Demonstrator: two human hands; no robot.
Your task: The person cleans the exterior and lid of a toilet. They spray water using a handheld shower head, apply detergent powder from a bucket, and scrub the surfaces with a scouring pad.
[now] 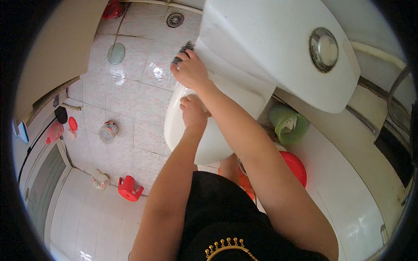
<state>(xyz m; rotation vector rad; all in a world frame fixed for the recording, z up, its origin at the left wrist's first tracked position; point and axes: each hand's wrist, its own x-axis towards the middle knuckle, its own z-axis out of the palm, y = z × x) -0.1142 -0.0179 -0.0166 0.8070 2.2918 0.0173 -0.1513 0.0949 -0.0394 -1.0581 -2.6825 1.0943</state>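
A white toilet lid (215, 143) lies lowered below me, joined at the upper right to the toilet's white cistern (261, 36). At the lid's far-left corner, my right hand (191, 70) grips a dark, rough scouring pad (186, 46) that looks like wire mesh. Its fingers are spread over the pad, beside the base of the cistern. My left hand (195, 111) rests on the lid just below my right wrist, with its fingers curled in. I see nothing in it, though its underside is hidden.
Pinkish floor tiles (150, 101) look wet. On them are a floor drain (175, 20), a round greenish disc (116, 53), a clear tub (108, 132) and a red plastic stool (130, 188). A green bag-lined bin (287, 125) and a red basin (295, 168) stand right of the toilet.
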